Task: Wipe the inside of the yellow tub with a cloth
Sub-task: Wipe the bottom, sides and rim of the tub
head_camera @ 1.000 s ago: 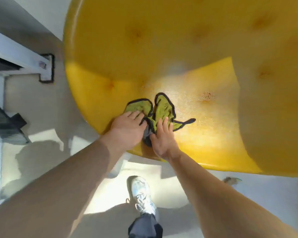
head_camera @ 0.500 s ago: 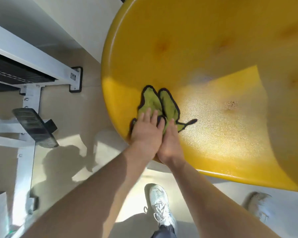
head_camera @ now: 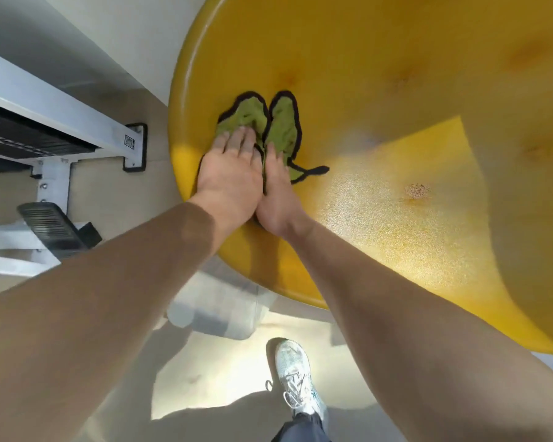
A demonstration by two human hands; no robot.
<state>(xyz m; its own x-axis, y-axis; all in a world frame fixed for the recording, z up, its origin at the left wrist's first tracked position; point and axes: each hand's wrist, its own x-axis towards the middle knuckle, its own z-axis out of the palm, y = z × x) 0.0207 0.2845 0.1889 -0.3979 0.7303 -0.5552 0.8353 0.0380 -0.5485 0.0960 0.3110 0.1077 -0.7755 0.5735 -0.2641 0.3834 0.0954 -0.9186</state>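
The big yellow tub (head_camera: 396,74) fills the upper right of the head view, its rim curving down the left side. A green cloth (head_camera: 283,126) with a black edge lies flat on the tub's inner surface near that left rim. My left hand (head_camera: 230,177) presses flat on the cloth's left half, fingers together and stretched. Beside it and touching it, my right hand (head_camera: 276,189) presses on the cloth's right half. A black-edged tail of the cloth sticks out to the right. A small speckled spot (head_camera: 417,190) shows on the sunlit part of the tub.
A white metal frame (head_camera: 55,113) with a black foot bracket (head_camera: 134,148) stands on the floor at left, with a black pedal (head_camera: 50,223) below it. My white sneaker (head_camera: 296,374) stands on the pale floor under the tub's near rim.
Both hands have pushed the cloth up and to the left across the tub's inside, closer to the left rim. The view has shifted so the tub sits further right.
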